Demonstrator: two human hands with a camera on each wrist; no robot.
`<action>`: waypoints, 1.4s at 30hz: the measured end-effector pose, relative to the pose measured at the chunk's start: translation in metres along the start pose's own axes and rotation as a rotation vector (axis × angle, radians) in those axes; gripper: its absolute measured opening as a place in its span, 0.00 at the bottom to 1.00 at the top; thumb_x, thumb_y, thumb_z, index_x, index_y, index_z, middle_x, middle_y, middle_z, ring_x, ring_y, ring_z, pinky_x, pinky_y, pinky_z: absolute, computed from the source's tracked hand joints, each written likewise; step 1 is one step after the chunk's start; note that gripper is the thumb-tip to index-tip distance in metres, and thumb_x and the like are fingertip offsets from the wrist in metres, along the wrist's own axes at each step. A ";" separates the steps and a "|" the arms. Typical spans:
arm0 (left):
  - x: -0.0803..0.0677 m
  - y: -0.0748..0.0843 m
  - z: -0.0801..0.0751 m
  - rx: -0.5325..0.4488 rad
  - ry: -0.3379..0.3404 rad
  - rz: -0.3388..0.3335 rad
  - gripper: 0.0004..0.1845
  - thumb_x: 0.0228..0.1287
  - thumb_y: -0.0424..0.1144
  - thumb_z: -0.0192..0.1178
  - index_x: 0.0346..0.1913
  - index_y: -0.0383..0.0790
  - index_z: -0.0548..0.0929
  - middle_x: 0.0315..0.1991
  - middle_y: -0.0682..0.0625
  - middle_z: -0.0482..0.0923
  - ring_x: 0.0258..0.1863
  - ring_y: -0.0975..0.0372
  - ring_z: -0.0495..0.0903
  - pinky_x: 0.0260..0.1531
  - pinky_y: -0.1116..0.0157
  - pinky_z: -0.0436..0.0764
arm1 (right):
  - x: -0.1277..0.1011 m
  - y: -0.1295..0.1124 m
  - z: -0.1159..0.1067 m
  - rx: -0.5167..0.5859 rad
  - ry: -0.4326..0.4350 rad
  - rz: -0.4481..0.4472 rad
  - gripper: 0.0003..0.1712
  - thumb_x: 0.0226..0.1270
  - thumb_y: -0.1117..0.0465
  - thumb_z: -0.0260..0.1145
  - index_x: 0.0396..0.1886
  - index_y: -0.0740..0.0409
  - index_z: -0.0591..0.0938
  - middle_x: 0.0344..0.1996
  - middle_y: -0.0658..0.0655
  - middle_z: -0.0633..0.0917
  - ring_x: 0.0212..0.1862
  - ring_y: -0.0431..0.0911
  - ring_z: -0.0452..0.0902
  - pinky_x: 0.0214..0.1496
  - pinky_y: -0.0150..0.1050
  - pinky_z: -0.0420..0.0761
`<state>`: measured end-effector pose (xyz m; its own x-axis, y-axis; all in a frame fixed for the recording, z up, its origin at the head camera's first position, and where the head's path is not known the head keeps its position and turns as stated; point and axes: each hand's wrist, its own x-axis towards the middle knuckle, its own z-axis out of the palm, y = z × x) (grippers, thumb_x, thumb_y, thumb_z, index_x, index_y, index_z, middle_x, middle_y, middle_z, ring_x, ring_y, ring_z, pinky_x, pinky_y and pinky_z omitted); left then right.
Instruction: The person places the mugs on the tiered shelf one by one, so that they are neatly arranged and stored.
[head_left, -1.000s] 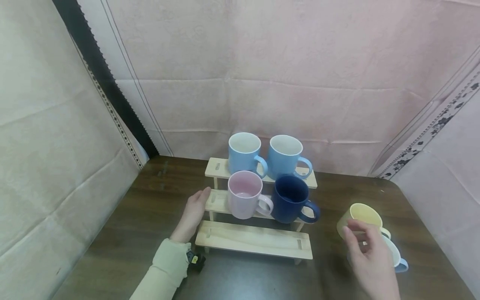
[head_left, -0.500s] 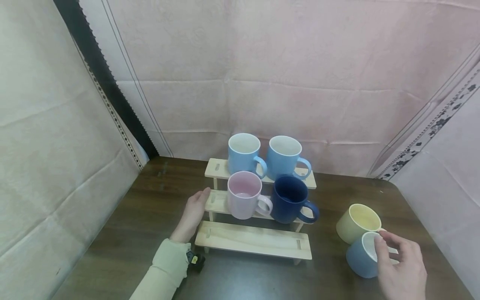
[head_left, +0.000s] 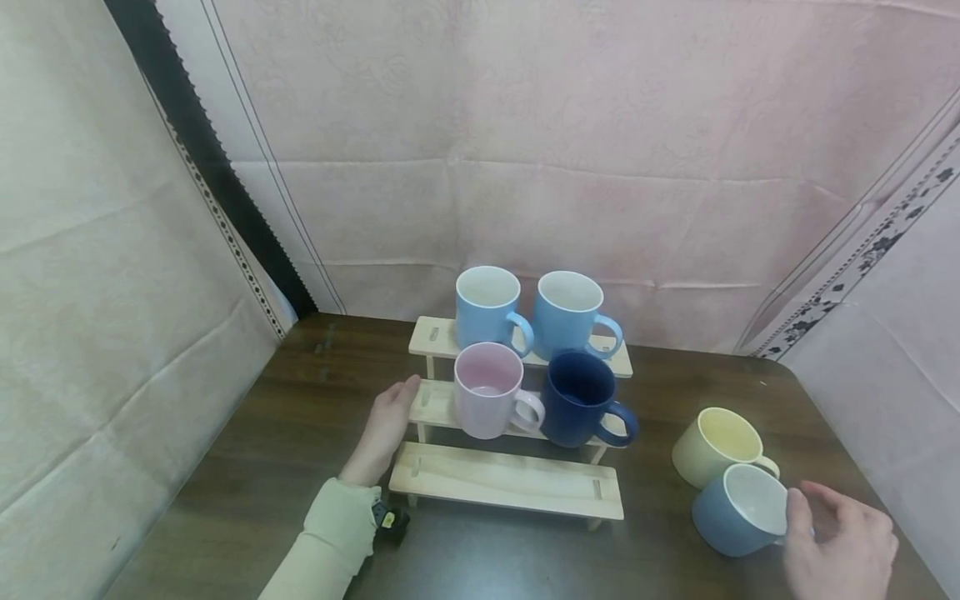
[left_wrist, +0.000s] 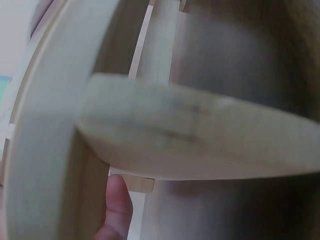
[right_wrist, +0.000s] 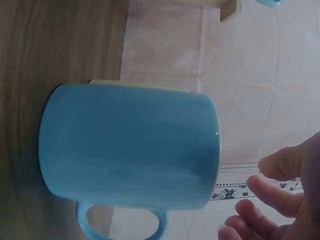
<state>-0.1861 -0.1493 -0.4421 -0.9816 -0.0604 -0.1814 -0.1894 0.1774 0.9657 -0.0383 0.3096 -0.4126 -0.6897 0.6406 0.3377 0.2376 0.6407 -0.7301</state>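
My left hand (head_left: 384,425) holds the left end of the middle tier of a three-tier wooden shelf (head_left: 506,479). In the left wrist view one digit (left_wrist: 118,205) lies against the pale wood; the other fingers are out of sight. At the right, my right hand (head_left: 840,537) hovers by the handle side of a light blue mug (head_left: 731,517). Its thumb and fingers are apart, loosely bent, with nothing between them. The right wrist view shows a gap between the blue mug (right_wrist: 130,145) and my fingertips (right_wrist: 270,167).
A yellow mug (head_left: 708,450) stands just behind the blue one. On the top tier are two light blue mugs (head_left: 480,321); the middle tier bears a pink mug (head_left: 480,408) and a navy mug (head_left: 573,412). Cloth walls (head_left: 525,167) surround the dark wooden table (head_left: 300,500).
My right hand has moved rightward and slightly toward me, from above the yellow and blue mugs to the blue mug's handle side. The left hand and the mugs stay put.
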 end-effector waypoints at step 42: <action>-0.002 -0.002 0.001 -0.031 0.006 0.036 0.32 0.76 0.58 0.42 0.62 0.31 0.72 0.58 0.36 0.74 0.64 0.45 0.68 0.66 0.43 0.61 | 0.011 0.033 0.003 -0.192 -0.272 0.134 0.26 0.72 0.56 0.50 0.60 0.73 0.70 0.56 0.80 0.65 0.63 0.76 0.51 0.62 0.67 0.53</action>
<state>-0.1836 -0.1489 -0.4440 -0.9875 -0.0604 -0.1458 -0.1534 0.1488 0.9769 -0.0399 0.3362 -0.4346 -0.7945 0.6046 0.0574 0.4444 0.6432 -0.6235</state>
